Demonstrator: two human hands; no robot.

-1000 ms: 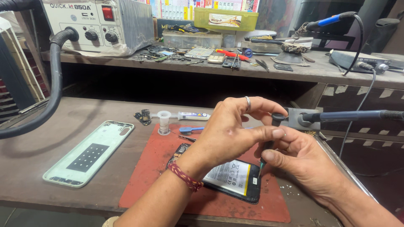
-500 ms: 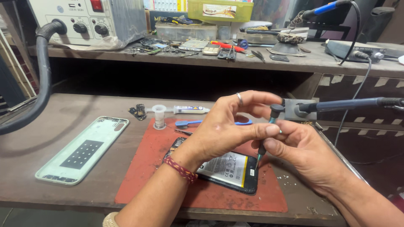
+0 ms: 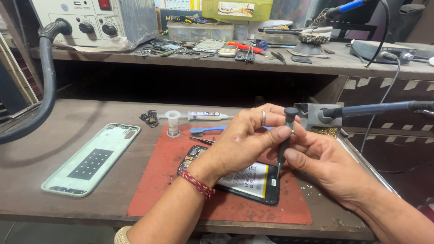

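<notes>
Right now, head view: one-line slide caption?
Both hands hold a slim dark screwdriver upright over an opened black phone on a red mat.
</notes>
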